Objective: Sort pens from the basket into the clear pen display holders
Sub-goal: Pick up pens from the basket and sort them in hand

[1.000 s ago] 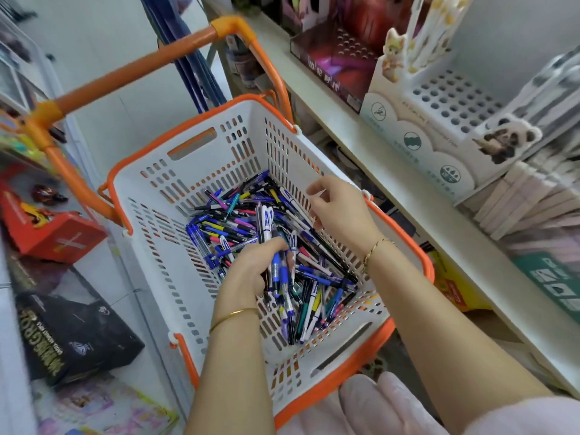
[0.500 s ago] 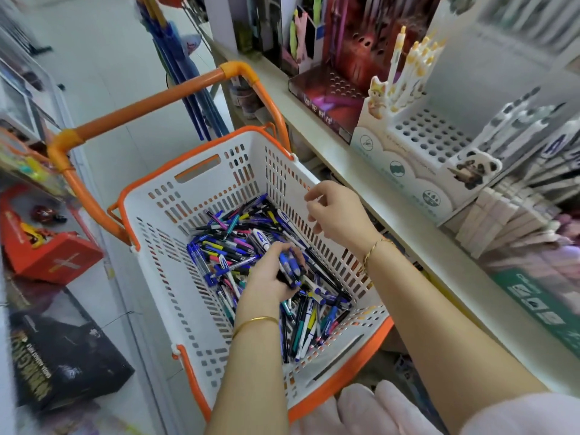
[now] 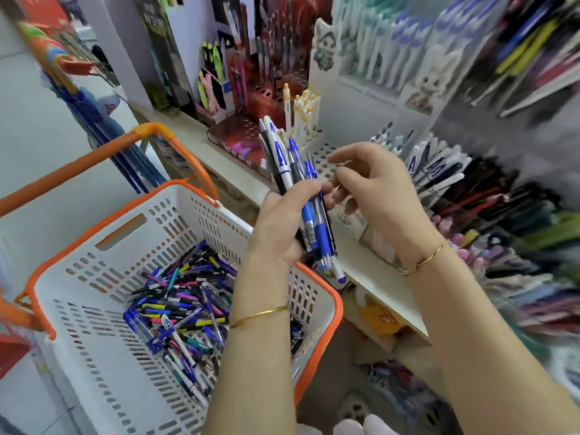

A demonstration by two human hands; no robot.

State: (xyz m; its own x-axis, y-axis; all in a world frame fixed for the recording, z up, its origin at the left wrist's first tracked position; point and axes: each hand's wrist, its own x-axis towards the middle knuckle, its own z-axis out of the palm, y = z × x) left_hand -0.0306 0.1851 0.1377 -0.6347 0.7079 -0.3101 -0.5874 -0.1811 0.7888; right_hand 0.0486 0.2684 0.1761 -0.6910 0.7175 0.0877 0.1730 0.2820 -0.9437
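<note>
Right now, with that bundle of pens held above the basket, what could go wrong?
The left hand grips the pens as a loose fan, the right hand only near them; one could slip out. Their lower tips hang right at the basket rim, beside the shelf, so a dropped pen may miss the basket. The bundle mixes white and blue pens, inviting missorting.

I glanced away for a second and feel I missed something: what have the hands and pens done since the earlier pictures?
The left hand has lifted a bunch of pens out of the basket and holds it up near the shelf. The right hand rose from the basket's side to the bunch; whether its fingers touch it is unclear. The basket and its pile of loose pens stayed as they were.
</note>
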